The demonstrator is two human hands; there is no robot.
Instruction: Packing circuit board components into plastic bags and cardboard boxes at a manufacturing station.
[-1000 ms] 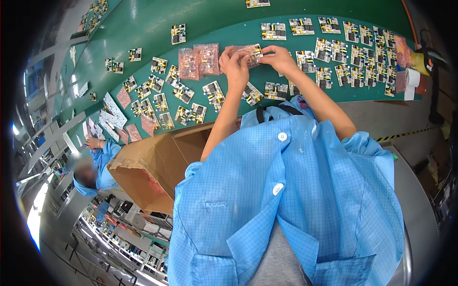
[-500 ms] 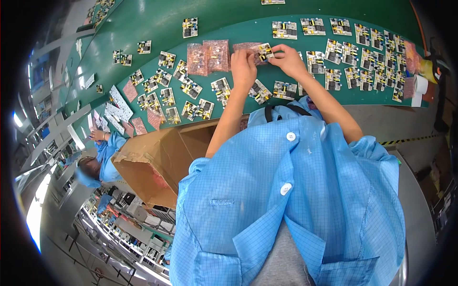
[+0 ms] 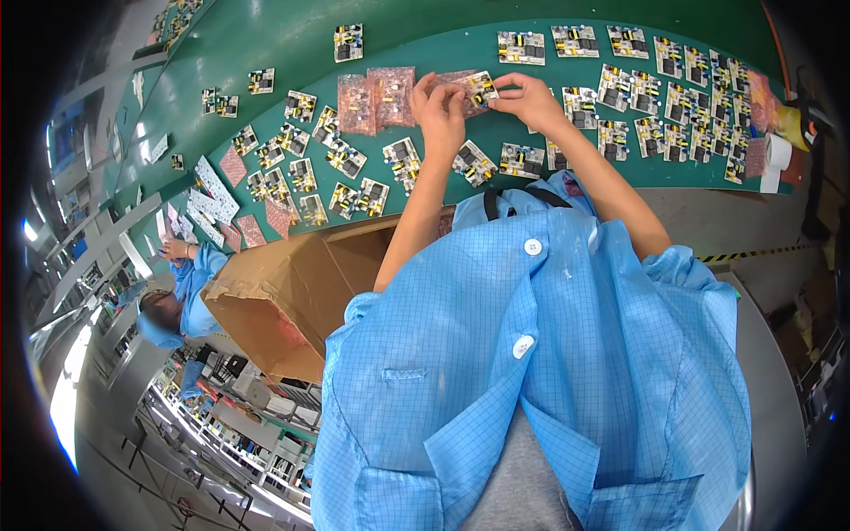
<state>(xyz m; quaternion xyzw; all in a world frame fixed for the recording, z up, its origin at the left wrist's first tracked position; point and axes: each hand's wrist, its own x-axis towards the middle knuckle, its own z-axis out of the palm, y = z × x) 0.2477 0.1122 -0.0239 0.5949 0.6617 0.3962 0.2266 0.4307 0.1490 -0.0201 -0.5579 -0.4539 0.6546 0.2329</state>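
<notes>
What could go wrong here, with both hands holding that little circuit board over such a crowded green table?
The circuit board, pinched between the left hand and right hand, might slip and drop onto boards lying below. A forearm could brush neighbouring boards out of place. The pink bags lie close by and might get nudged.

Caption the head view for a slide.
Both hands, left and right, hold a circuit board above a board-strewn green table.

Since the earlier frames: our left hand (image 3: 440, 108) and right hand (image 3: 529, 97) sit slightly closer together on the bagged circuit board (image 3: 471, 87); view tilted, conveyor (image 3: 266, 35) contents shifted
</notes>
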